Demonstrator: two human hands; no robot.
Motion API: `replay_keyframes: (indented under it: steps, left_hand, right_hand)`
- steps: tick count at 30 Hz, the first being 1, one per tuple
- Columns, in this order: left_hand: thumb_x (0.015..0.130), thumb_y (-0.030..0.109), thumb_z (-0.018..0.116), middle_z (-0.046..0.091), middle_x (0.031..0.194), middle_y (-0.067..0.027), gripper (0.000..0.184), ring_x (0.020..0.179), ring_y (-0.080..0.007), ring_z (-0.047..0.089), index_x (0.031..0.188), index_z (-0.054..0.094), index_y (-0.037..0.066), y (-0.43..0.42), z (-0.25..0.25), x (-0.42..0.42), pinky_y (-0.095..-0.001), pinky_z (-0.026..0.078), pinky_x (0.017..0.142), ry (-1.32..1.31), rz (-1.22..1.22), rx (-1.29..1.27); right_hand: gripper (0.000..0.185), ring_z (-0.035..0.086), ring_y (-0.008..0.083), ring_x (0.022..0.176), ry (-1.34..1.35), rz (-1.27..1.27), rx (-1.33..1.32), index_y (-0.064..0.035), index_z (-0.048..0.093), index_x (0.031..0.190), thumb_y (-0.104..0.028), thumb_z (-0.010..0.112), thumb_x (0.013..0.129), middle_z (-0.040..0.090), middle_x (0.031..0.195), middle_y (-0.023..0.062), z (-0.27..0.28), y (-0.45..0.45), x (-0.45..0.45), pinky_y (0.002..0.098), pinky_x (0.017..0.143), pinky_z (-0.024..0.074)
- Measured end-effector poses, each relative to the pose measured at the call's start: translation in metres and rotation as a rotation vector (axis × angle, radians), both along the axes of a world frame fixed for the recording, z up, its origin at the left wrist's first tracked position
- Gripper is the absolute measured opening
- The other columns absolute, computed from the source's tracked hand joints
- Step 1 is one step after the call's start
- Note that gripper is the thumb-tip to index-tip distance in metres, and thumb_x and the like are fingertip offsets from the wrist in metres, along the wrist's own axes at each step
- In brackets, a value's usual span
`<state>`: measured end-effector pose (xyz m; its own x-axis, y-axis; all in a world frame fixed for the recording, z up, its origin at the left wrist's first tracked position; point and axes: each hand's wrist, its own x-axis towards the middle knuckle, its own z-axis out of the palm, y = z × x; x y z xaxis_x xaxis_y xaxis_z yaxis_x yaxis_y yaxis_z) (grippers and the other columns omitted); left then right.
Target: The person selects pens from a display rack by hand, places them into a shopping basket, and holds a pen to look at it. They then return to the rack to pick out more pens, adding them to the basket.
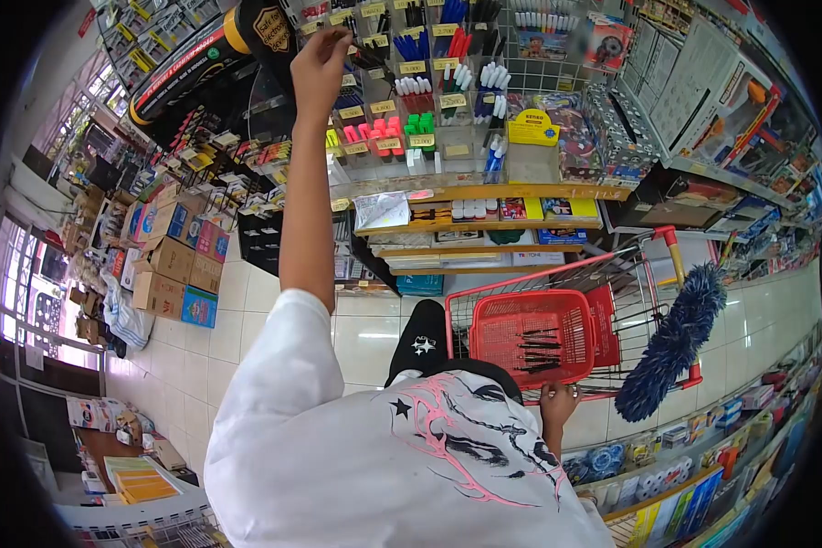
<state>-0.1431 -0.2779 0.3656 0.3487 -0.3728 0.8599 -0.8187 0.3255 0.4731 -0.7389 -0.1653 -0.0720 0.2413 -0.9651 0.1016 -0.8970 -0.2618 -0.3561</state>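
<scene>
My left hand (322,59) is raised at the pen display, its fingers bent together among the upper compartments. Whatever is between those fingers is too small to make out. Around it, the clear pen rack (420,164) holds black, blue, red and white-capped pens, with pink highlighters (384,128) and green highlighters (420,123) lower down. Down at my right side, my right hand (559,402) is closed on the near rim of a shopping cart (644,292). Inside the cart sits a red basket (580,320), with several black pens (541,347) lying on its bottom.
A blue fluffy duster (671,342) leans at the cart's right end. Wooden shelves (484,224) with boxed goods stand below the pens. Cardboard boxes (166,263) are stacked on the tiled floor (219,347) to the left. Another stocked shelf (676,475) runs close behind on the right.
</scene>
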Motion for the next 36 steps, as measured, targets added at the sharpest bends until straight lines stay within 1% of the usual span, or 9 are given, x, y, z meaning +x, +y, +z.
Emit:
replay_keyframes:
  steps: [5, 9, 11, 16, 17, 19, 21, 23, 36]
  left_hand:
    - [0.087, 0.013, 0.065, 0.071, 0.091, -0.0107, 0.022, 0.085, -0.0136, 0.067, 0.103, 0.065, -0.002, -0.03, -0.009, 0.017, -0.0261, 0.051, 0.076, -0.087, 0.025, 0.178]
    - [0.087, 0.012, 0.064, 0.071, 0.09, -0.0119, 0.021, 0.084, -0.0151, 0.068, 0.103, 0.064, -0.002, -0.037, -0.02, 0.014, -0.0271, 0.051, 0.075, 0.008, 0.003, 0.234]
    - [0.088, 0.013, 0.065, 0.07, 0.087, -0.008, 0.021, 0.085, -0.0105, 0.065, 0.105, 0.065, -0.001, -0.031, -0.018, 0.008, -0.025, 0.049, 0.077, 0.001, 0.092, 0.248]
    - [0.088, 0.011, 0.066, 0.07, 0.087, -0.0071, 0.019, 0.08, -0.0113, 0.066, 0.103, 0.066, -0.001, -0.008, 0.001, -0.027, -0.0253, 0.05, 0.074, -0.043, 0.156, 0.072]
    - [0.088, 0.011, 0.066, 0.07, 0.087, -0.0071, 0.019, 0.08, -0.0113, 0.066, 0.103, 0.066, -0.001, -0.002, -0.008, -0.037, -0.0253, 0.05, 0.074, -0.046, 0.161, 0.077]
    - [0.086, 0.005, 0.067, 0.071, 0.088, -0.0096, 0.017, 0.079, -0.0162, 0.068, 0.101, 0.066, -0.001, 0.005, -0.035, -0.058, -0.0275, 0.052, 0.075, -0.389, 0.268, -0.197]
    - [0.079, 0.001, 0.071, 0.069, 0.097, -0.0121, 0.02, 0.085, -0.0246, 0.068, 0.098, 0.066, 0.003, 0.013, -0.081, -0.061, -0.0315, 0.053, 0.075, -0.593, 0.225, -0.108]
    - [0.076, -0.001, 0.071, 0.068, 0.102, -0.0108, 0.022, 0.089, -0.0274, 0.066, 0.097, 0.066, 0.003, 0.022, -0.104, -0.077, -0.0339, 0.053, 0.076, -0.667, 0.155, -0.037]
    - [0.075, -0.001, 0.07, 0.066, 0.1, -0.0089, 0.023, 0.086, -0.0258, 0.065, 0.097, 0.066, 0.003, 0.02, -0.13, -0.074, -0.0336, 0.053, 0.074, -0.64, 0.225, 0.039]
  right_hand:
    - [0.021, 0.061, 0.0267, 0.079, -0.073, -0.061, -0.049, -0.0069, 0.068, 0.073, -0.026, 0.064, 0.08, 0.066, 0.07, 0.0069, 0.0, -0.007, 0.009, 0.0459, 0.101, 0.0327]
    - [0.023, 0.061, 0.0268, 0.078, -0.099, -0.065, -0.049, -0.0064, 0.068, 0.07, -0.027, 0.065, 0.08, 0.067, 0.069, 0.0072, -0.008, -0.01, 0.004, 0.0447, 0.099, 0.0336]
    - [0.023, 0.061, 0.0267, 0.077, -0.092, -0.069, -0.062, -0.0064, 0.068, 0.071, -0.027, 0.065, 0.08, 0.066, 0.069, 0.007, -0.009, -0.011, 0.004, 0.0447, 0.099, 0.0338]
    - [0.02, 0.06, 0.0275, 0.078, -0.089, -0.05, -0.062, -0.0067, 0.069, 0.075, -0.024, 0.063, 0.081, 0.066, 0.07, 0.0083, -0.002, -0.01, 0.006, 0.0447, 0.099, 0.0337]
    - [0.02, 0.06, 0.0275, 0.078, -0.082, -0.062, -0.049, -0.0066, 0.069, 0.075, -0.024, 0.063, 0.081, 0.066, 0.07, 0.0085, -0.001, -0.01, 0.007, 0.0446, 0.099, 0.034]
    - [0.02, 0.06, 0.0275, 0.077, -0.081, -0.066, -0.039, -0.0064, 0.069, 0.075, -0.024, 0.063, 0.081, 0.066, 0.07, 0.0086, 0.001, -0.011, 0.008, 0.0444, 0.099, 0.0343]
    - [0.02, 0.06, 0.0273, 0.076, -0.118, -0.11, -0.074, -0.006, 0.069, 0.074, -0.024, 0.063, 0.08, 0.066, 0.068, 0.0083, 0.002, -0.011, 0.012, 0.0444, 0.098, 0.0351]
    - [0.019, 0.06, 0.0271, 0.075, -0.118, -0.111, -0.089, -0.0059, 0.069, 0.074, -0.023, 0.063, 0.08, 0.065, 0.068, 0.008, 0.001, -0.011, 0.013, 0.0445, 0.097, 0.0355]
    - [0.019, 0.06, 0.0253, 0.075, -0.07, -0.078, -0.109, -0.0059, 0.068, 0.074, -0.022, 0.062, 0.08, 0.065, 0.067, 0.0068, -0.003, -0.012, 0.009, 0.0434, 0.098, 0.035]
